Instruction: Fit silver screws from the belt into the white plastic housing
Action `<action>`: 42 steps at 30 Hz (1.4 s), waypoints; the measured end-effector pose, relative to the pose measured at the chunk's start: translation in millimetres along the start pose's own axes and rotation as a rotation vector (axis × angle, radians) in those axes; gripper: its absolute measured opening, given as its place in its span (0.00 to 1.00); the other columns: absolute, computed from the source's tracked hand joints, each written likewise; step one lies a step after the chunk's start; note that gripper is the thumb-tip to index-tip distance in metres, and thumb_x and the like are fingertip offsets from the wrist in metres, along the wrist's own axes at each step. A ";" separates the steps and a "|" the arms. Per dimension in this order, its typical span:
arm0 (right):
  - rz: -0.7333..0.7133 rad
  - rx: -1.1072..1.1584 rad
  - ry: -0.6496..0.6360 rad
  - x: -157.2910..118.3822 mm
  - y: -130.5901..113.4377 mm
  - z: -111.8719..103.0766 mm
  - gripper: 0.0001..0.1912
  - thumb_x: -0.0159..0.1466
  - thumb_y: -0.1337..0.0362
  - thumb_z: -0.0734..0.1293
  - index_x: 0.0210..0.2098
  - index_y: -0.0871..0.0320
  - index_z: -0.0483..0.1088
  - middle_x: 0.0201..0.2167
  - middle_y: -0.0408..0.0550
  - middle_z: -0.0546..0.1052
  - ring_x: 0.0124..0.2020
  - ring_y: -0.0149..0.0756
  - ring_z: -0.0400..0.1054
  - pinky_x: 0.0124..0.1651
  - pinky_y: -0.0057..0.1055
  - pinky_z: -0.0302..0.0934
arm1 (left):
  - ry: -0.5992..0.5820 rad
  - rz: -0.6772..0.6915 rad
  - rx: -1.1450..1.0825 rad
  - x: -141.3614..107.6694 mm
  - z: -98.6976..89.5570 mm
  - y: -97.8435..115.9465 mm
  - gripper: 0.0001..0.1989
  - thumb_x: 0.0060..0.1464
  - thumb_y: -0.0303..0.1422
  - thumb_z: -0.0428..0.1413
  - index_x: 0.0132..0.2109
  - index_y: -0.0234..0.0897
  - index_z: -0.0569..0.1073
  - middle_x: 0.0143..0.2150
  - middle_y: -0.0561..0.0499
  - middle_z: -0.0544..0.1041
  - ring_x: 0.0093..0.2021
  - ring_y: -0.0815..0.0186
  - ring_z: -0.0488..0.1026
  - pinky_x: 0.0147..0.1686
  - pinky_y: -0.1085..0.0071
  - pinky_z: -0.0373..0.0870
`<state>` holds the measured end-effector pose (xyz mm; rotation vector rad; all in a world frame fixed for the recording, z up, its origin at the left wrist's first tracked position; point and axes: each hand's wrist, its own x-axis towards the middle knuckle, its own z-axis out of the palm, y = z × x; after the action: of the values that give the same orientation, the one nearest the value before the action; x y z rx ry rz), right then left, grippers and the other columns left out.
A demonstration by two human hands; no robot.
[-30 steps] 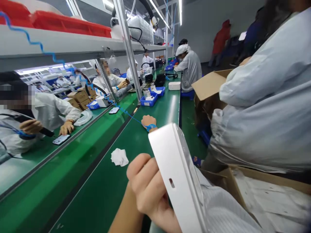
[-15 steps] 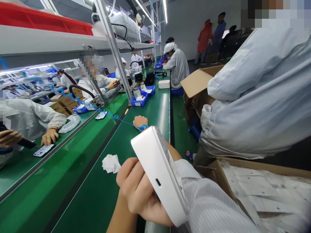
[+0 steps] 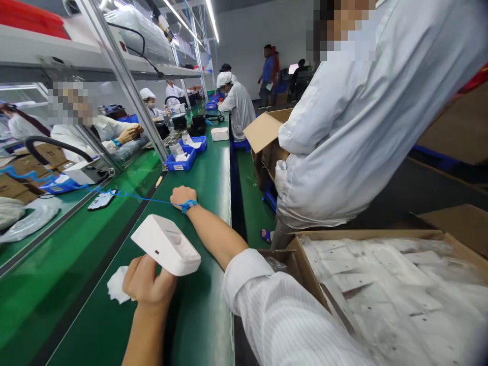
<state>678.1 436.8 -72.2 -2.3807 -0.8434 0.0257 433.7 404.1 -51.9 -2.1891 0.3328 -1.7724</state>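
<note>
My left hand (image 3: 148,282) is closed around a white plastic device (image 3: 168,244), raised over the green bench. It is wedge-shaped, with a small dark port on its near side and a recessed top face. A crumpled white cloth or tissue (image 3: 118,284) lies on the bench, partly behind my left hand. Farther forward, my right hand (image 3: 183,197) rests on the bench, its fingers curled. What those fingers hold, if anything, is hidden. A blue wrist strap (image 3: 188,206) with a coiled cord circles my right wrist.
Blue bins (image 3: 181,160) with small items stand ahead, near a second white device (image 3: 220,133). A cardboard box (image 3: 308,236) at lower right holds several bagged white devices. A co-worker in a pale coat (image 3: 335,152) stands at right. A phone-like part (image 3: 102,200) lies left.
My left hand and the white device now appear farther from the camera and more to the left, the device's top face turned into view. My view has swung right, showing more of the box.
</note>
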 end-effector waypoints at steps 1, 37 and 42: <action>-0.003 0.009 0.003 1.7 0.4 1.3 0.16 0.70 0.55 0.66 0.46 0.63 0.75 0.45 0.53 0.78 0.47 0.39 0.74 0.52 0.40 0.70 | -0.029 0.024 0.030 -7.3 1.8 -2.6 0.14 0.47 0.19 0.57 0.26 0.38 0.60 0.20 0.56 0.60 0.22 0.70 0.51 0.25 0.72 0.47; -0.529 1.340 -1.188 -51.4 -28.8 -13.2 0.36 0.49 0.58 0.79 0.54 0.56 0.67 0.50 0.49 0.75 0.45 0.35 0.71 0.42 0.27 0.70 | -0.100 0.161 0.238 -28.4 3.8 -42.0 0.12 0.53 0.19 0.59 0.30 0.39 0.67 0.35 0.47 0.76 0.42 0.60 0.74 0.37 0.66 0.63; -0.624 1.241 -1.088 -56.7 -31.2 -16.5 0.30 0.52 0.52 0.76 0.49 0.58 0.67 0.44 0.48 0.76 0.42 0.35 0.71 0.41 0.29 0.70 | -0.104 0.161 0.217 -28.0 3.6 -40.3 0.13 0.52 0.17 0.57 0.30 0.39 0.65 0.34 0.48 0.74 0.41 0.61 0.73 0.36 0.67 0.63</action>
<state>618.7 414.3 -51.5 -0.7501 -1.3995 1.2499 430.9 452.0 -62.8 -2.0322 0.2700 -1.5267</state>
